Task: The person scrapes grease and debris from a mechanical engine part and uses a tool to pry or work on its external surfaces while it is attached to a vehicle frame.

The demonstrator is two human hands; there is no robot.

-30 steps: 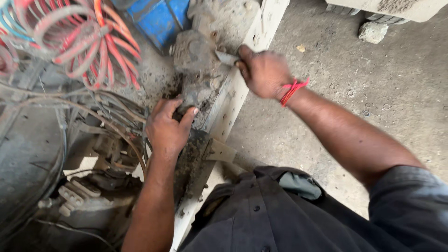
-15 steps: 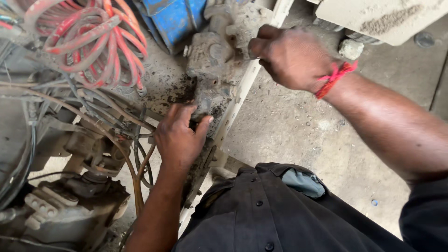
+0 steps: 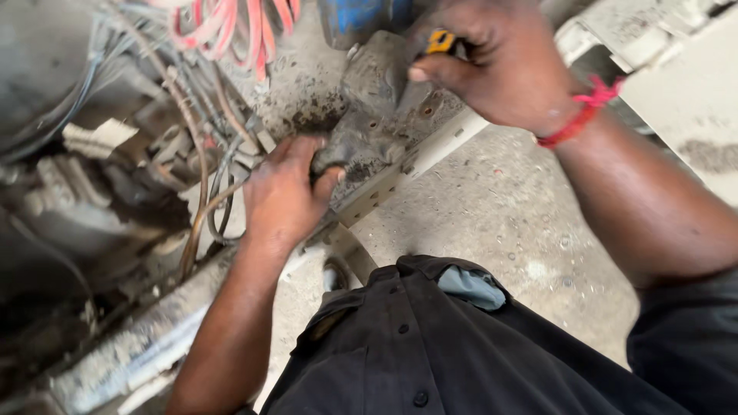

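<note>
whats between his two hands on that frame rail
In the head view, the grimy grey metal part spans between left hand and right hand.

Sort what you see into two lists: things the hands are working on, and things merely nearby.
In use: left hand gripping the grimy metal part; right hand holding a yellow-handled tool.
Nearby: red coiled hoses, blue container, cables, concrete floor.
</note>
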